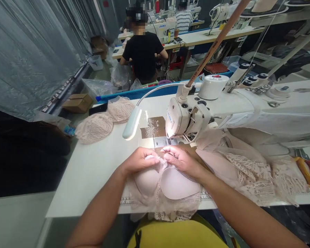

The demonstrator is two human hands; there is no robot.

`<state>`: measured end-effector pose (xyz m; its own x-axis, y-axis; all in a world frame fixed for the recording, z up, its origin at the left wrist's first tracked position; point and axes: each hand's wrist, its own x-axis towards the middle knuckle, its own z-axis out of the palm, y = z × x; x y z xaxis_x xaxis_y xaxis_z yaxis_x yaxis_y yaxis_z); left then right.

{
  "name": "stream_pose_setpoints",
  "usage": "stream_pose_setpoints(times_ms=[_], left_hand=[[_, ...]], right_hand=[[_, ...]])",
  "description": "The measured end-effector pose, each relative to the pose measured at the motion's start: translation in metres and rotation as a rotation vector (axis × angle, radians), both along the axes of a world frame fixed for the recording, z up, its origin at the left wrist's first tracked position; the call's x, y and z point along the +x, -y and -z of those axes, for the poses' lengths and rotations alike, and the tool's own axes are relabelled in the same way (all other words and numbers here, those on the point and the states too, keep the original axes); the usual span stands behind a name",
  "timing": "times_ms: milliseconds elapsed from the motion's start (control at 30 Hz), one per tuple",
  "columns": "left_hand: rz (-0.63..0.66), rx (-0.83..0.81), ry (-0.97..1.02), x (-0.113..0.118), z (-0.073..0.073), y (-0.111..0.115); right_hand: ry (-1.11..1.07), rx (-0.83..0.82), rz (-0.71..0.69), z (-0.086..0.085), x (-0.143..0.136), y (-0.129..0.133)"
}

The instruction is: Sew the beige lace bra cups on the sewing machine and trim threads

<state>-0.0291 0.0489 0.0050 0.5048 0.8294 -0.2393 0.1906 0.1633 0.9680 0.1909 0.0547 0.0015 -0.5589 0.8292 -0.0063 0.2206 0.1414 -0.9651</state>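
Note:
A pale pink padded bra point(180, 183) with lace trim lies at the table's front edge, both cups facing up. My left hand point(139, 160) is closed on its upper lace edge, thumb on top. Across from it, my right hand point(182, 160) pinches a thin dark pointed tool point(168, 151), its fingertips close to the same lace. The tool's exact kind is too small to make out. Just beyond my hands stands the head of a white sewing machine point(179, 117), its needle area lit by a bendable lamp point(132, 122).
Lace cups point(94, 127) and a dark phone-like object point(98, 108) lie at the left of the white table point(93, 165). More lace garments point(248, 168) are heaped at the right, near yellow-and-red handles point(306, 172). A person in black point(144, 55) sits ahead.

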Motion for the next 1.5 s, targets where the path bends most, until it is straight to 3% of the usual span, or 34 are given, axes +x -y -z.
stream_pose_setpoints(times_ms=[333, 533, 733, 833, 933, 1067, 1133, 1267, 1500], left_hand=[[-0.069, -0.148, 0.1, 0.002, 0.003, 0.001], [-0.057, -0.145, 0.06, 0.005, 0.004, 0.002], [-0.013, -0.14, 0.079, 0.008, 0.001, 0.002], [0.127, -0.129, 0.032, -0.006, -0.005, -0.002], [0.227, -0.142, -0.094, -0.032, -0.012, -0.005], [0.107, -0.084, -0.218, -0.054, -0.02, -0.004], [0.039, -0.028, -0.212, -0.052, -0.024, -0.003], [0.009, 0.031, -0.134, -0.03, -0.025, 0.002], [-0.081, 0.04, -0.089, -0.005, -0.01, 0.005]], right_hand=[[0.05, -0.01, -0.055, -0.007, 0.001, -0.001], [0.093, 0.066, 0.02, -0.008, -0.007, 0.002], [-0.08, -0.139, 0.07, -0.002, -0.01, 0.002], [0.007, -0.138, 0.009, -0.002, -0.011, 0.002], [0.163, -0.056, 0.072, -0.008, -0.008, 0.001], [0.255, -0.088, -0.153, -0.015, -0.005, 0.001], [0.21, -0.103, -0.169, -0.015, -0.007, 0.002], [0.014, -0.079, -0.005, -0.007, -0.015, 0.002], [0.021, 0.077, 0.057, -0.001, -0.019, 0.002]])
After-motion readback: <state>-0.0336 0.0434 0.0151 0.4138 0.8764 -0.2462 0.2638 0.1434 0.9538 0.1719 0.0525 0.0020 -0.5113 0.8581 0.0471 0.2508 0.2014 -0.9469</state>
